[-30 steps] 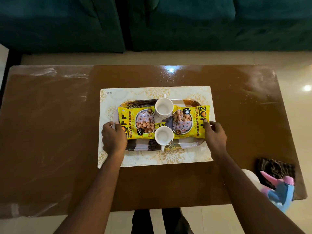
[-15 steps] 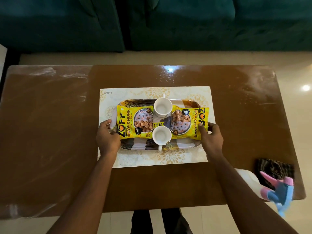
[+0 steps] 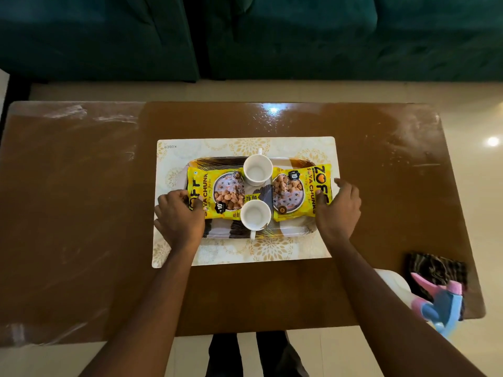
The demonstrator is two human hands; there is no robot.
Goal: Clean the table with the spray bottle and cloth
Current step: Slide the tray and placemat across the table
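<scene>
Spray bottle (image 3: 443, 306) with a pink and blue head and a white body stands at the lower right of the frame, on the near right corner of the table (image 3: 81, 213); the right forearm hides part of it. A dark striped cloth (image 3: 435, 270) lies flat just above it in the frame, its near edge hidden behind the bottle's head.

Neither hand touches them. The left hand (image 3: 179, 216) grips the left end of an oval patterned tray (image 3: 285, 231) at frame centre, fingers curled, thumb on top of a yellow snack packet (image 3: 217, 194). The right hand (image 3: 337, 210) holds the tray's right end, with the thumb pressed on a second yellow packet (image 3: 299, 189) and the fingers reaching loosely past the rim; whether they hook under it is hidden. The bottle and cloth lie well apart from the right hand, below and to its right.

Between the two packets, two white cups stand on the tray, one toward the top (image 3: 257, 170) and one toward the bottom (image 3: 255, 214). The tray rests on a pale floral mat (image 3: 272, 253) in the middle of the glossy brown table, which shows whitish smears toward the upper left and upper right. A dark green sofa (image 3: 299, 36) fills the top of the frame, a pale tiled floor (image 3: 476, 118) shows at the right, and the person's dark-clad legs (image 3: 245, 355) show at the bottom centre.
</scene>
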